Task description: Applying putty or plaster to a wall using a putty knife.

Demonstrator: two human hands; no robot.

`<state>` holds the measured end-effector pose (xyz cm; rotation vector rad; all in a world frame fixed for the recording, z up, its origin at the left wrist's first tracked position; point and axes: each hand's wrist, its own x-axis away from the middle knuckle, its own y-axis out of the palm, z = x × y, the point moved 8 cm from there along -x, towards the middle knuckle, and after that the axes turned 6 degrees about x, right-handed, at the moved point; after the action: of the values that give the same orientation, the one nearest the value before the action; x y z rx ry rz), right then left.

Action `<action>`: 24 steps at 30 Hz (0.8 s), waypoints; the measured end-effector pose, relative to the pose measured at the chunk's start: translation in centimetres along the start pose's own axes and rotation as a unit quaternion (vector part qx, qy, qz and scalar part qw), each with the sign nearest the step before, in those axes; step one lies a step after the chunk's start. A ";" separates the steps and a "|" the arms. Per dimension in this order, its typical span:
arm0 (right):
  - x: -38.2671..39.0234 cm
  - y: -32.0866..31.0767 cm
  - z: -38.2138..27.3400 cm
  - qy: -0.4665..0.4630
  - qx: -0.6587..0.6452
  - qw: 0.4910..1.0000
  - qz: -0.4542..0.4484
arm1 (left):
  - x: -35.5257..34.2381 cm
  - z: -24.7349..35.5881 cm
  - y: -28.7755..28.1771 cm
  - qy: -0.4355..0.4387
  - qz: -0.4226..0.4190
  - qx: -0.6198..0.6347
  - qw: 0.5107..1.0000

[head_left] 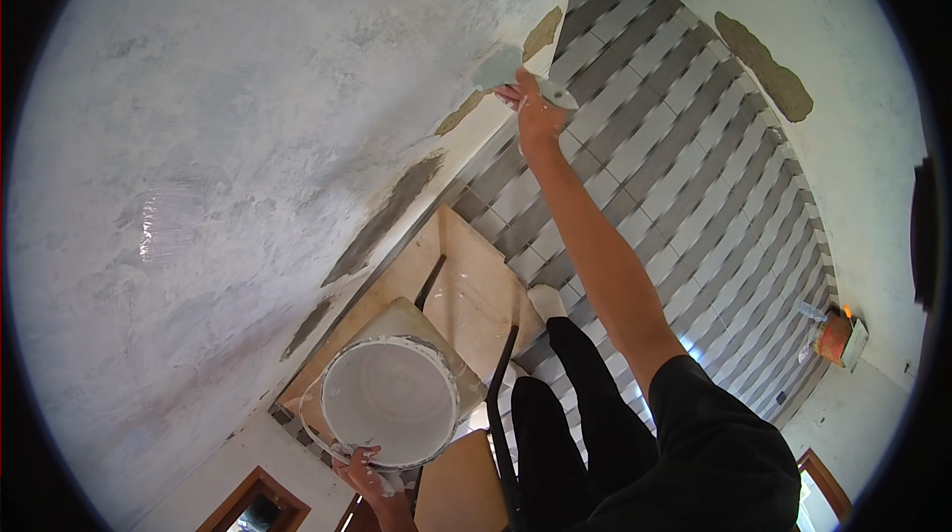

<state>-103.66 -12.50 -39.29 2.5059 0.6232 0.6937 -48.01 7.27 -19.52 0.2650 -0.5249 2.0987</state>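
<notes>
My right hand (538, 116) is stretched far out and closed around a putty knife (499, 67). Its wide blade lies against the wall (248, 66), beside a bare brownish patch (541, 33), and the pale end of its handle sticks out past my hand. Low in the view, my left hand (365, 475) grips the near rim of a white bucket (389, 401), its fingers flecked with white. The bucket's rim is crusted with putty, and its inside looks whitish; how full it is, I cannot tell.
Under the bucket is a chair (461, 482) with dark metal bars, beside a tan board (466, 254) along the wall. Striped grey tiles (645, 116) cover the floor. Another bare patch (764, 66) marks the opposite wall, and an orange-red container (836, 337) stands at right.
</notes>
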 end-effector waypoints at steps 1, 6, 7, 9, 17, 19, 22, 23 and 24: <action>0.3 1.2 -1.1 0.005 0.017 1.000 0.002 | 0.0 -0.4 -0.1 0.000 0.000 0.002 1.000; 3.9 7.1 -10.1 -0.055 0.019 0.998 -0.032 | 0.3 0.2 0.3 0.054 0.030 0.017 0.998; 4.5 7.7 -11.3 -0.063 -0.040 0.996 -0.046 | 0.2 -0.3 -0.2 0.058 0.035 0.021 0.997; 5.5 9.4 -14.0 -0.088 -0.064 0.988 -0.106 | 1.0 1.5 0.3 0.261 0.005 -0.166 0.951; 2.4 6.8 -9.3 -0.138 -0.082 0.975 -0.154 | -1.6 -1.5 -3.2 0.135 -0.008 -0.090 0.987; 1.4 4.2 -6.1 -0.093 -0.069 0.987 -0.109 | -1.5 -1.2 -2.6 0.137 -0.011 -0.088 0.987; -0.3 0.9 -2.7 -0.038 -0.010 0.998 -0.040 | -0.5 0.1 -2.2 0.155 0.051 -0.108 0.981; -0.7 0.2 -2.5 -0.040 -0.009 0.998 -0.039 | -0.5 0.0 -2.0 0.126 0.048 -0.098 0.986; -0.9 -0.4 -2.1 -0.020 0.023 0.999 -0.021 | -0.5 -0.2 -2.1 0.098 0.046 -0.088 0.990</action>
<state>-105.68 -12.02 -38.23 2.5350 0.6813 0.6185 -46.02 8.01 -19.32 -0.0677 -0.6085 2.1229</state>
